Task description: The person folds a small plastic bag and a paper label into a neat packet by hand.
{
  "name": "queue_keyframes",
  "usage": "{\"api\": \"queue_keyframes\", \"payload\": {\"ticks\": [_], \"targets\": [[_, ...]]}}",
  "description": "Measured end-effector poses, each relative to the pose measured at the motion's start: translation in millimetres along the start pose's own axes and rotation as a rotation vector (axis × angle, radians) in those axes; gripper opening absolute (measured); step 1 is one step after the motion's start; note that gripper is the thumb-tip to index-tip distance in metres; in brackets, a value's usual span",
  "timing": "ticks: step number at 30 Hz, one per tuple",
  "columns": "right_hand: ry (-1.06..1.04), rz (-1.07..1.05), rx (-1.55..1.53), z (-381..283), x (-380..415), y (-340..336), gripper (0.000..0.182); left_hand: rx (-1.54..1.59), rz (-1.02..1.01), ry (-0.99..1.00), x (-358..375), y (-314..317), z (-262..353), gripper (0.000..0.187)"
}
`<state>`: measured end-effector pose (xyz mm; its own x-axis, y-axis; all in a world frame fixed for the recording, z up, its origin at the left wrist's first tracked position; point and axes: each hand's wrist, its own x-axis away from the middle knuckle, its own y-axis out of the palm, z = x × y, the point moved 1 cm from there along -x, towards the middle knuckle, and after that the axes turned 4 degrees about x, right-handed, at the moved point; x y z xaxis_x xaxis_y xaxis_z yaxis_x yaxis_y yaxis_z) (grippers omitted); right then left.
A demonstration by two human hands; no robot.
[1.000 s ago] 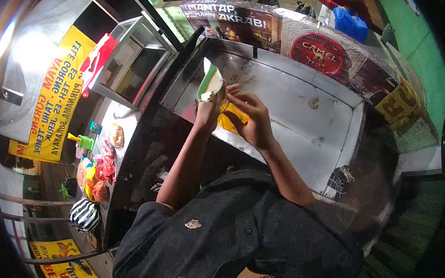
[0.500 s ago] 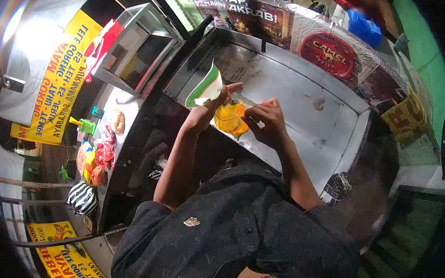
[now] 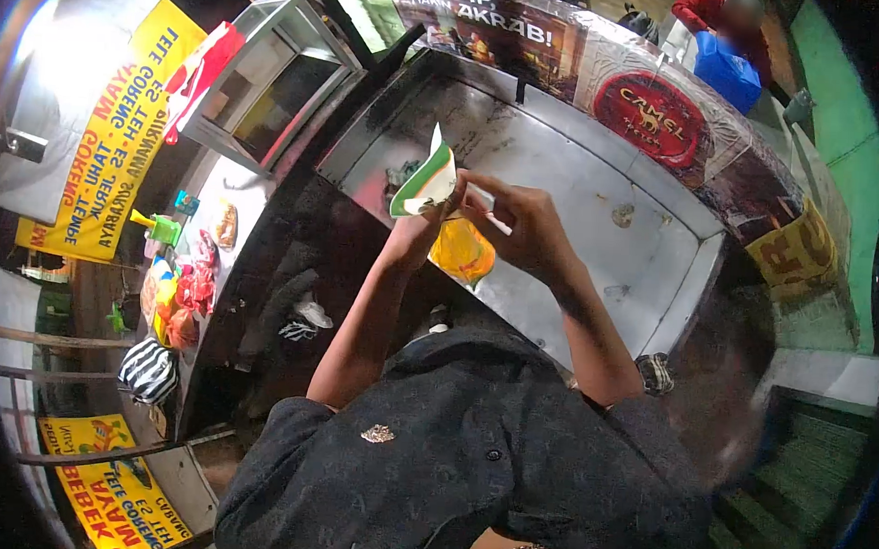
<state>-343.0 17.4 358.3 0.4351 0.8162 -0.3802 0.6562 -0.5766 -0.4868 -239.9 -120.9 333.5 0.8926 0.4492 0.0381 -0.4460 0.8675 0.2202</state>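
Bag [image 3: 463,256], yellow, hangs below your hands by the worktop [image 3: 571,177]; a loose pinch could drop it. Your left hand [image 3: 417,236] grips a green-and-white wrapper [image 3: 430,188]; you cannot tell your right hand's [image 3: 534,230] grip. Posters [image 3: 652,119] read "CAMEL", "MAKIN AKRAB!"; a banner [image 3: 99,162], "LELE GORENG".

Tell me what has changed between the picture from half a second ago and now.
The right hand, then drawn off to the right with a thin strand stretched across the yellow bag, has moved back left and up to the left hand. The strand can no longer be made out. The left hand still holds the green-and-white packet; the yellow bag remains just below the hands.
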Motion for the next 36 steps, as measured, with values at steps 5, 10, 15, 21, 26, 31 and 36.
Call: {"api": "queue_keyframes", "payload": {"ticks": [5,10,15,21,26,31,36], "targets": [[-0.183,0.031,0.173,17,-10,-5,0.017,0.009,0.015,-0.089,-4,-17,-22,0.029],[0.1,0.19,-0.185,20,-35,-26,0.005,-0.249,-0.173,-0.08,2,-20,-19,0.036],[-0.256,0.039,-0.064,-22,-63,-33,0.006,-0.525,-0.257,-0.029,-2,-20,-22,0.036],[-0.27,-0.099,-0.142,-57,-77,-14,0.006,-0.417,-0.179,-0.013,1,-34,-18,0.036],[-0.549,-0.221,0.2,-66,-117,13,0.011,-0.862,-0.142,0.173,-7,-27,-31,0.035],[-0.56,-0.56,0.02,-69,-118,25,0.012,-0.889,-0.002,0.261,2,-49,-35,0.053],[-0.558,-0.406,0.345,-88,-99,28,0.008,-0.664,0.154,0.179,-9,-71,-98,0.033]]}}
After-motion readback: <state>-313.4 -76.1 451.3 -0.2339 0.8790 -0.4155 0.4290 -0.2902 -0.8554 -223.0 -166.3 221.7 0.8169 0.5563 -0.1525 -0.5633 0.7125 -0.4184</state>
